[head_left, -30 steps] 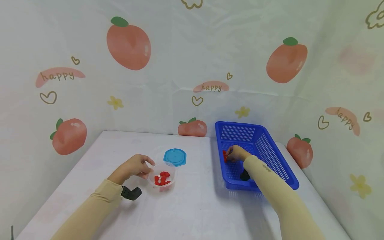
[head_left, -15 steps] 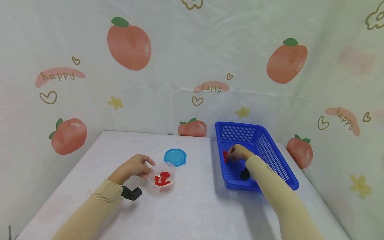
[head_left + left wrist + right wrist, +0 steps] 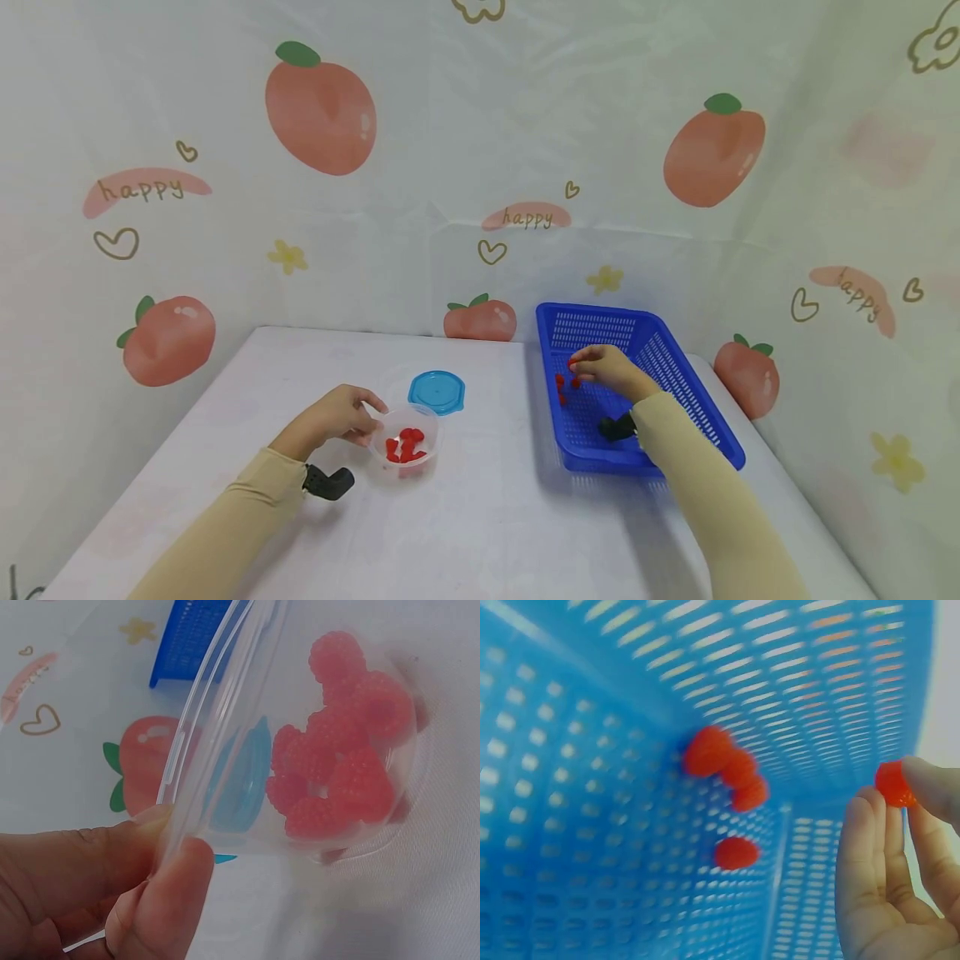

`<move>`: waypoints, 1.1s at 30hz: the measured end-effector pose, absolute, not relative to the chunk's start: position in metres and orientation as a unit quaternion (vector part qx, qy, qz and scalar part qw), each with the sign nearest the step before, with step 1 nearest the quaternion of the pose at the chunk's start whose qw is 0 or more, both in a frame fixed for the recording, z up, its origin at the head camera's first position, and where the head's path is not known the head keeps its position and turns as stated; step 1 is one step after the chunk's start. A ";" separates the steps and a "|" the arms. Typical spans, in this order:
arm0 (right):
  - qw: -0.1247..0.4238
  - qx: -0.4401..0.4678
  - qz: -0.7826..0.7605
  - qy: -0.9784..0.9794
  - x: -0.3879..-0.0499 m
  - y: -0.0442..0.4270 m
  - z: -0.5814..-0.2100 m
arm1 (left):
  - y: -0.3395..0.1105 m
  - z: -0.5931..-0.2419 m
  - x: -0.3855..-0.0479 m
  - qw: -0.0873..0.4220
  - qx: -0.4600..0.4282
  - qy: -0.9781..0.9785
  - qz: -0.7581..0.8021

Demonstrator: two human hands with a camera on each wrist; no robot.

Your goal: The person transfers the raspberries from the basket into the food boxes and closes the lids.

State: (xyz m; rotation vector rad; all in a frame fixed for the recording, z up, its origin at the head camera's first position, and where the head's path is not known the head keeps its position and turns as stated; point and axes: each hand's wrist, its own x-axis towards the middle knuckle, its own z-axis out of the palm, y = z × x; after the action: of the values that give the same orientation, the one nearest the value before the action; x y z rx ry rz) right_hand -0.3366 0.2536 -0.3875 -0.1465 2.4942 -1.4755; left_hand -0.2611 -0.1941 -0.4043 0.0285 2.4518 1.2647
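Observation:
My left hand (image 3: 341,419) pinches the rim of a clear round plastic tub (image 3: 225,697) between thumb and fingers. Several raspberries (image 3: 360,780) lie in the bottom of that tub. Over the blue basket (image 3: 645,463), my right hand (image 3: 609,369) holds one raspberry (image 3: 892,784) between thumb and fingertips. Below it, several more raspberries (image 3: 709,751) lie on the basket floor along its left wall, a few touching and one apart (image 3: 736,853).
A blue lid (image 3: 437,392) lies flat on the white table (image 3: 480,525) just behind the tub. The basket's slatted walls rise around the right hand. A fruit-printed cloth (image 3: 420,125) hangs behind the table.
My right hand has lifted from the basket floor with a raspberry, moving slightly up and away from the left wall. The left hand and tub have stayed put.

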 end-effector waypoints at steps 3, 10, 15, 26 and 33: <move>0.103 -0.052 -0.529 0.841 -0.333 0.254 -0.382 | -0.195 -0.405 -0.261 0.190 0.010 0.871 0.452; 0.074 -0.068 -0.607 0.789 -0.318 0.245 -0.363 | -0.195 -0.407 -0.263 0.190 0.014 0.873 0.449; 0.062 -0.080 -0.652 0.752 -0.305 0.234 -0.351 | -0.196 -0.407 -0.264 0.193 0.013 0.873 0.448; 0.043 -0.111 -0.696 0.708 -0.279 0.197 -0.337 | -0.195 -0.405 -0.261 0.191 0.013 0.871 0.453; 0.062 -0.140 -0.706 0.692 -0.263 0.170 -0.340 | -0.194 -0.405 -0.261 0.189 0.011 0.871 0.453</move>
State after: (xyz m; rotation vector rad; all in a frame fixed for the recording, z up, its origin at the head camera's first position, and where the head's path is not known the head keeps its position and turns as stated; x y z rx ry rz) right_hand -0.2631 0.1703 -0.3399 -0.4243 2.0914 -2.1339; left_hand -0.2608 -0.1942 -0.4048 0.0321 2.4488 1.2749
